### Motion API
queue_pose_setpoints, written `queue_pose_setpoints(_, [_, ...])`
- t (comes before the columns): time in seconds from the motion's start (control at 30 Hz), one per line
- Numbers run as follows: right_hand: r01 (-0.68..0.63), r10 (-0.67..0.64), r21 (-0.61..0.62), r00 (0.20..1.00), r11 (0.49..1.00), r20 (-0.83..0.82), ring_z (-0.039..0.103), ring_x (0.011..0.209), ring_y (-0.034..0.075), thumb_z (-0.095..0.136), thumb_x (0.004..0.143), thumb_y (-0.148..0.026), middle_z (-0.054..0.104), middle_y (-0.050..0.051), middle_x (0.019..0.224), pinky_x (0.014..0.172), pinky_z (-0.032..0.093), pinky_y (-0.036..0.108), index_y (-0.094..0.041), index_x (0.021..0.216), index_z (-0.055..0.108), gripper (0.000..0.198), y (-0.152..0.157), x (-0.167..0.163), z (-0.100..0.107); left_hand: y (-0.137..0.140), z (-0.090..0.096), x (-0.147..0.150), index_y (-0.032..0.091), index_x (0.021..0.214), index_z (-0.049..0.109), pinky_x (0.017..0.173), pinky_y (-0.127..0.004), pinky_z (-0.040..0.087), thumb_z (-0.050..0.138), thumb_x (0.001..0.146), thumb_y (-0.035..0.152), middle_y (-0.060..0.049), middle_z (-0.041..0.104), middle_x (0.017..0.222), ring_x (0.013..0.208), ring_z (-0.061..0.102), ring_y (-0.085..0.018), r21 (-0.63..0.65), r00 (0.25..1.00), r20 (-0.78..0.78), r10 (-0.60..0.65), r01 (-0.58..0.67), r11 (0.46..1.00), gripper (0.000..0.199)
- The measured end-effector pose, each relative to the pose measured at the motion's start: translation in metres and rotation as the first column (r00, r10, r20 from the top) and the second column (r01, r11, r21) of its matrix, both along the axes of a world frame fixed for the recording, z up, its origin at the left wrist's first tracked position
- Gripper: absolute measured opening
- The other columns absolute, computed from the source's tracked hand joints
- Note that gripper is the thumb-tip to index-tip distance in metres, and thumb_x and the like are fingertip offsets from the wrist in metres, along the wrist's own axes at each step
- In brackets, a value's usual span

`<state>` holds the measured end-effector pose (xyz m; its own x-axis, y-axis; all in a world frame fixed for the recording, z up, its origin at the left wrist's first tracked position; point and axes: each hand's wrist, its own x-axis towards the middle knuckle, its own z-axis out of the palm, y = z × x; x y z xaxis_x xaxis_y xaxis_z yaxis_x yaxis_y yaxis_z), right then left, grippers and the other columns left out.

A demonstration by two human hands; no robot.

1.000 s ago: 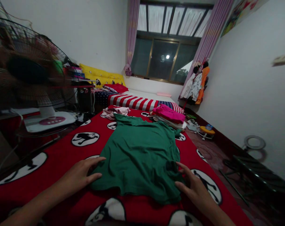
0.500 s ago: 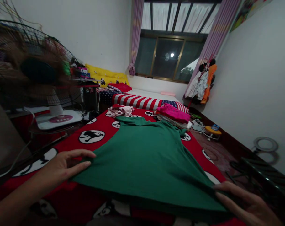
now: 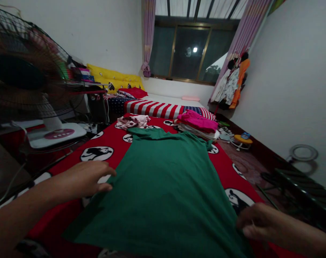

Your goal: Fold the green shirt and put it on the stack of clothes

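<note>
A green T-shirt (image 3: pixel 163 186) lies spread flat on a red bed cover (image 3: pixel 114 150) printed with white ovals and black figures. Its neck end points away from me and its hem is near me. My left hand (image 3: pixel 90 179) hovers by the shirt's left edge, thumb and fingers apart, with no cloth between them. At the lower right edge of the shirt is my right hand (image 3: pixel 262 222). Its fingers are loosely curved and apart; whether the tips touch the cloth is hard to see.
Beyond the shirt lie a crumpled pink garment (image 3: pixel 133 122) and a stack of folded clothes (image 3: pixel 197 123) topped in bright pink. A running fan (image 3: pixel 17 71) stands at left. Farther back are a second bed (image 3: pixel 157 107) and clothes hanging (image 3: pixel 230 84) by the curtain. A yellow stool (image 3: pixel 242 139) stands at right.
The shirt's hem was held up between both hands and has come down flat on the bed. Both hands have let go; the left has risen slightly off the edge. The view has shifted a little.
</note>
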<state>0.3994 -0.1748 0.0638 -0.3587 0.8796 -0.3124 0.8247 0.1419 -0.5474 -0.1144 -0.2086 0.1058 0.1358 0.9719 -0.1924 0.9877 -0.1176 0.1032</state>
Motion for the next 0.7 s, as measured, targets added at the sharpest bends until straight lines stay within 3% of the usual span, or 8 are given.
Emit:
queue_pose_setpoints(0.1, [-0.038, 0.025, -0.124, 0.994, 0.992, -0.110, 0.064, 0.064, 0.017, 0.056, 0.077, -0.057, 0.070, 0.007, 0.079, 0.056, 0.049, 0.023, -0.016, 0.099, 0.071, 0.049, 0.052, -0.005, -0.001, 0.057, 0.009, 0.044, 0.022, 0.118, 0.064, 0.090, -0.036, 0.045, 0.058, 0.083, 0.041, -0.009, 0.066, 0.114, 0.106, 0.060, -0.027, 0.136, 0.980, 0.052, -0.192, 0.184, 0.974, 0.041])
queue_pose_setpoints(0.17, [0.007, -0.014, -0.049, 0.988, 0.999, -0.154, 0.065, 0.068, 0.018, 0.057, 0.075, -0.056, 0.070, 0.007, 0.080, 0.059, 0.050, 0.025, -0.015, 0.094, 0.071, 0.047, 0.090, -0.010, -0.009, 0.100, 0.001, 0.078, 0.022, 0.117, 0.065, 0.091, -0.031, 0.045, 0.056, 0.086, 0.040, -0.008, 0.065, 0.116, 0.110, 0.059, -0.025, 0.165, 0.917, 0.158, -0.366, 0.341, 0.925, 0.037])
queue_pose_setpoints(0.27, [0.101, -0.083, 0.097, 0.982, 0.990, -0.170, 0.066, 0.070, 0.019, 0.060, 0.072, -0.046, 0.072, 0.008, 0.083, 0.063, 0.050, 0.026, -0.014, 0.090, 0.070, 0.039, 0.142, -0.016, -0.020, 0.161, -0.025, 0.126, 0.016, 0.128, 0.057, 0.100, -0.031, 0.041, 0.055, 0.089, 0.036, -0.012, 0.057, 0.130, 0.117, 0.055, -0.023, 0.247, 0.827, 0.251, -0.503, 0.448, 0.859, 0.043])
queue_pose_setpoints(0.37, [0.303, -0.280, 0.169, 0.948, 0.938, -0.150, 0.066, 0.065, 0.019, 0.057, 0.074, -0.035, 0.071, 0.008, 0.078, 0.056, 0.049, 0.025, -0.012, 0.101, 0.066, 0.036, 0.186, -0.021, -0.024, 0.205, -0.059, 0.159, 0.019, 0.141, 0.042, 0.108, -0.043, 0.032, 0.045, 0.094, 0.043, -0.014, 0.036, 0.149, 0.134, 0.037, -0.028, 0.280, 0.855, 0.231, -0.464, 0.398, 0.874, 0.053])
queue_pose_setpoints(0.47, [0.428, -0.425, 0.235, 0.903, 0.872, -0.067, 0.066, 0.060, 0.019, 0.053, 0.081, -0.036, 0.068, 0.007, 0.065, 0.053, 0.046, 0.024, -0.010, 0.105, 0.064, 0.037, 0.222, -0.027, -0.023, 0.226, -0.091, 0.175, 0.024, 0.145, 0.034, 0.112, -0.054, 0.017, 0.034, 0.094, 0.058, -0.014, 0.023, 0.155, 0.143, 0.017, -0.032, 0.303, 0.905, 0.205, -0.372, 0.303, 0.904, 0.062])
queue_pose_setpoints(0.53, [0.443, -0.474, 0.304, 0.880, 0.843, 0.033, 0.066, 0.059, 0.020, 0.049, 0.085, -0.046, 0.068, 0.008, 0.062, 0.055, 0.044, 0.025, -0.011, 0.096, 0.067, 0.041, 0.243, -0.031, -0.023, 0.229, -0.105, 0.177, 0.026, 0.145, 0.034, 0.114, -0.054, 0.011, 0.029, 0.092, 0.063, -0.013, 0.020, 0.155, 0.144, 0.012, -0.031, 0.342, 0.915, 0.192, -0.354, 0.275, 0.898, 0.065])
queue_pose_setpoints(0.63, [0.411, -0.515, 0.402, 0.835, 0.818, 0.195, 0.068, 0.066, 0.023, 0.040, 0.086, -0.059, 0.069, 0.011, 0.066, 0.057, 0.043, 0.028, -0.016, 0.074, 0.068, 0.053, 0.268, -0.039, -0.022, 0.228, -0.112, 0.175, 0.028, 0.145, 0.033, 0.114, -0.053, 0.010, 0.026, 0.092, 0.065, -0.012, 0.019, 0.156, 0.144, 0.012, -0.030, 0.367, 0.908, 0.202, -0.366, 0.277, 0.888, 0.066])
queue_pose_setpoints(0.7, [0.374, -0.532, 0.473, 0.805, 0.798, 0.262, 0.068, 0.074, 0.024, 0.043, 0.084, -0.056, 0.071, 0.012, 0.073, 0.057, 0.042, 0.027, -0.018, 0.068, 0.067, 0.048, 0.279, -0.040, -0.020, 0.227, -0.111, 0.174, 0.028, 0.145, 0.033, 0.114, -0.053, 0.011, 0.026, 0.091, 0.066, -0.012, 0.018, 0.156, 0.144, 0.012, -0.030, 0.359, 0.903, 0.212, -0.373, 0.283, 0.889, 0.066])
